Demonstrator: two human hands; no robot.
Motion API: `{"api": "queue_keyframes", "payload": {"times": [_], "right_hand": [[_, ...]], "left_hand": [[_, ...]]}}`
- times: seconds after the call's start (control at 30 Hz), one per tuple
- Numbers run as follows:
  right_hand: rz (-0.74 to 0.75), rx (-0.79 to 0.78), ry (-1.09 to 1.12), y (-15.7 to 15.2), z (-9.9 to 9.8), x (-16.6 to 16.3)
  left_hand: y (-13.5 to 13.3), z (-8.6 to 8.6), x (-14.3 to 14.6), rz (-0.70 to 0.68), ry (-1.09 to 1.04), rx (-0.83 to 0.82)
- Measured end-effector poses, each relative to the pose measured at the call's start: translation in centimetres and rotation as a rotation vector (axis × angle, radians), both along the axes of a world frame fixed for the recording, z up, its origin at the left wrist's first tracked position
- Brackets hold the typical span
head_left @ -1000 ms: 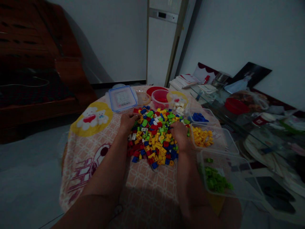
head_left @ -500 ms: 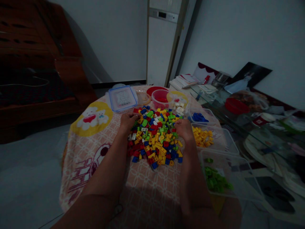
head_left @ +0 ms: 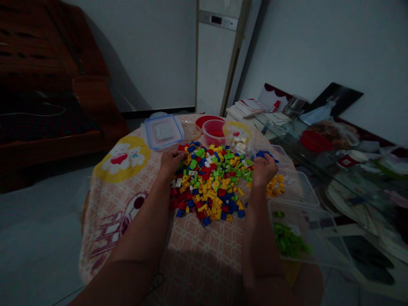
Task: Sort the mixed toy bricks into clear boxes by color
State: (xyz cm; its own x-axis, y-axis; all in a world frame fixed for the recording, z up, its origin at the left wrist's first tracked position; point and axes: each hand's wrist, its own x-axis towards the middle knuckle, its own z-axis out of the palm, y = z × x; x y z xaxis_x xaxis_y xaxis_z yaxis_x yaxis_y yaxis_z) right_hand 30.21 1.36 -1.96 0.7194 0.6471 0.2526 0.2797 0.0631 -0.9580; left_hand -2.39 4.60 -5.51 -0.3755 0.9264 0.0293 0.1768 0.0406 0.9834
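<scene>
A mixed heap of toy building bricks point(head_left: 212, 180) in red, yellow, green, blue and white lies on the cloth between my hands. My left hand point(head_left: 171, 162) rests at the heap's far left edge, fingers curled in; whatever they may hold is hidden. At the right, my right hand point(head_left: 265, 169) is at the near side of a clear container with blue bricks point(head_left: 263, 154). Its fingers are bent close to those bricks, and I cannot make out what is between them. Yellow bricks point(head_left: 276, 185) lie in another clear container, partly behind this hand.
Green bricks point(head_left: 288, 240) fill part of a clear box at the near right. White bricks point(head_left: 239, 144) and a pink round tub point(head_left: 214, 132) stand at the back, with a blue-rimmed lid point(head_left: 164, 131) farther left. A cluttered glass table point(head_left: 287, 140) adjoins on the right.
My right hand has moved right, from the heap's right edge to the container of blue bricks. My left hand has stayed at the heap's left edge.
</scene>
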Motion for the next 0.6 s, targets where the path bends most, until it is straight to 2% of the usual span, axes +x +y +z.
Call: {"api": "queue_keyframes", "payload": {"times": [0.27,0.47,0.6], "right_hand": [[0.151,-0.128,-0.196,0.1,0.0,-0.1],[0.365,-0.318,-0.200,-0.8,1.1,-1.1],[0.464,-0.332,-0.355,-1.0,1.2,-2.2]], "left_hand": [[0.0,0.1,0.0,-0.001,-0.015,-0.004],[0.2,-0.1,-0.1,0.006,0.020,-0.003],[0.2,-0.2,-0.2,-0.008,0.016,0.002]]}}
